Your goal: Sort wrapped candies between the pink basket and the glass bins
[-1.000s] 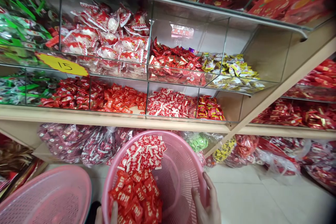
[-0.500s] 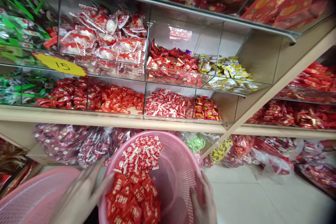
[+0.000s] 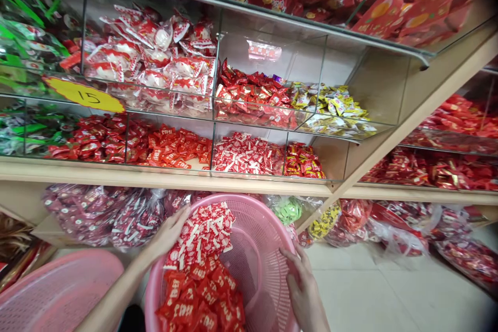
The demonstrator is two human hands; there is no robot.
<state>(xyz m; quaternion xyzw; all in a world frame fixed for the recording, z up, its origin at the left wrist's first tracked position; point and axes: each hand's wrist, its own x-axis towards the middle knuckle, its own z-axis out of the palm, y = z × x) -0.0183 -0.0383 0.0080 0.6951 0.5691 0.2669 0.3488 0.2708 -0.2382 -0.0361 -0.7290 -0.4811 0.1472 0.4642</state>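
Observation:
A round pink plastic basket (image 3: 272, 228) with mesh sides sits in front of me at the foot of the shelves. On its left side are small red-and-white wrapped candies (image 3: 204, 231) at the top and larger red wrapped candies (image 3: 202, 298) below them. My left hand (image 3: 171, 233) is closed over the upper left rim, beside the red-and-white candies. Opposite it, my right hand (image 3: 301, 285) grips the right rim, its fingers curled over the edge. The basket's bottom end runs out of view.
Glass-fronted shelves hold wrapped sweets, with a yellow price tag (image 3: 85, 96) reading 15. A second pink basket (image 3: 58, 290) stands at the left. Bagged sweets (image 3: 85, 212) lie under the lowest shelf board (image 3: 233, 182). Pale floor tiles (image 3: 369, 290) extend to the right.
My left hand has moved up and right along the rim, toward the red-and-white candies. My right hand remains at the right rim, its fingers slightly shifted.

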